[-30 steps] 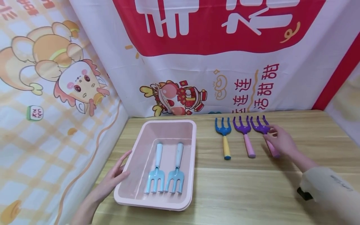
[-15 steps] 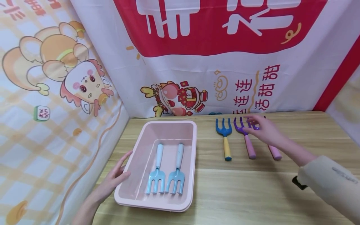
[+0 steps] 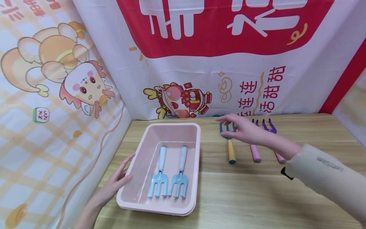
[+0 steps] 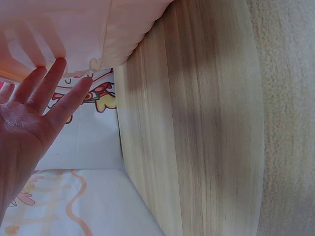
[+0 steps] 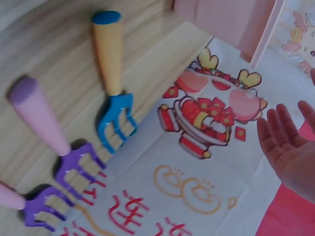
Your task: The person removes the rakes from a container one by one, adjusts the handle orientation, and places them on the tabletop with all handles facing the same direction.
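My left hand (image 3: 114, 181) rests at the left wall of a pink plastic bin (image 3: 155, 207), fingers extended; in the left wrist view its fingertips are right at the bin's wall (image 4: 83, 29). Inside the bin lie two light blue hand forks (image 3: 158, 183), tines toward me. My right hand (image 3: 243, 128) reaches over the blue hand fork with a yellow handle (image 3: 231, 151), partly hiding its tines. Its fingers are extended and hold nothing, as the right wrist view confirms. Beside that fork lie two purple hand forks with pink handles (image 3: 255, 153), the nearer one's head mostly covered by the hand.
Everything stands on a wood-grain table (image 3: 243, 197). A white and red printed cloth (image 3: 211, 38) hangs along the back edge, and a checked cartoon cloth (image 3: 43, 127) covers the left side. The bin stands left of the row of forks.
My right hand has moved left along the row, from the rightmost purple fork to above the blue one. The forks stay where they were. My left hand stays at the bin.
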Demonstrator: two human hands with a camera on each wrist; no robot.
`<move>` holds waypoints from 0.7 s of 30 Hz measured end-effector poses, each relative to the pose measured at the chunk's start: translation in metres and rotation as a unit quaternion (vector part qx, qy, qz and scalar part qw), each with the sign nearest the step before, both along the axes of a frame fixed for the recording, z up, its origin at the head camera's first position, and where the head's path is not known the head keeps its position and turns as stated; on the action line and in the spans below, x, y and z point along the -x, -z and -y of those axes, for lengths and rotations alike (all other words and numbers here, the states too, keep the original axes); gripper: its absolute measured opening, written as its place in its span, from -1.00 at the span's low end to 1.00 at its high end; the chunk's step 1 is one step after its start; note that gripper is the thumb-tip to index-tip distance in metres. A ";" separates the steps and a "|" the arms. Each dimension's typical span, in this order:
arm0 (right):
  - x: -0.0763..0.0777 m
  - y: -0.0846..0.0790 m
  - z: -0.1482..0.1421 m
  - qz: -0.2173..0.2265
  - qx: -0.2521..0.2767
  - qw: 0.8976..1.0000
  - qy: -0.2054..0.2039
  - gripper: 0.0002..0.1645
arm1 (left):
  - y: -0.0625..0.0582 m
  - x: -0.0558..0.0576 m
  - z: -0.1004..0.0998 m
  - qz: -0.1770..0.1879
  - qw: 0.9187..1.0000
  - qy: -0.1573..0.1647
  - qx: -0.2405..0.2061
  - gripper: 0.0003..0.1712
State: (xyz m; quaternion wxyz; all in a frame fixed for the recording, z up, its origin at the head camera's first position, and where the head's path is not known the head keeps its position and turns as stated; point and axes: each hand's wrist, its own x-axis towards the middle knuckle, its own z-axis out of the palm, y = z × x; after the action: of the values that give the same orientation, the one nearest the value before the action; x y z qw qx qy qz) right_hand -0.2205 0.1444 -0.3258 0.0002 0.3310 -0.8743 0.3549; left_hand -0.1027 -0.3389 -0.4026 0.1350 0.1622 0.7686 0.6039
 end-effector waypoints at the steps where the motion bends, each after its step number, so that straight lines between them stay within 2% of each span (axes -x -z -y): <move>1: 0.001 -0.002 0.004 -0.003 -0.003 1.000 -0.009 -0.42 | 0.000 0.000 0.000 0.000 1.000 0.000 0.000 -0.22; 4: 0.003 -0.008 0.018 -0.003 -0.007 0.999 -0.038 -0.42 | 0.000 0.000 0.001 0.001 1.000 -0.001 -0.002 -0.22; 10: 0.004 -0.016 0.044 0.028 -0.012 0.996 -0.078 -0.40 | 0.001 0.000 0.001 0.000 1.000 -0.001 -0.005 -0.22; 21: 0.015 -0.012 0.088 0.038 -0.009 0.988 -0.147 -0.36 | 0.001 0.002 0.001 0.004 1.000 -0.005 -0.004 -0.22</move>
State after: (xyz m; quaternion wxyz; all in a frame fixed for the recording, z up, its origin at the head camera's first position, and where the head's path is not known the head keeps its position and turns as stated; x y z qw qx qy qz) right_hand -0.2354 0.0566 -0.3137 -0.0883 0.4420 -0.8187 0.3557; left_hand -0.1042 -0.3395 -0.4036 0.1342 0.1564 0.7661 0.6087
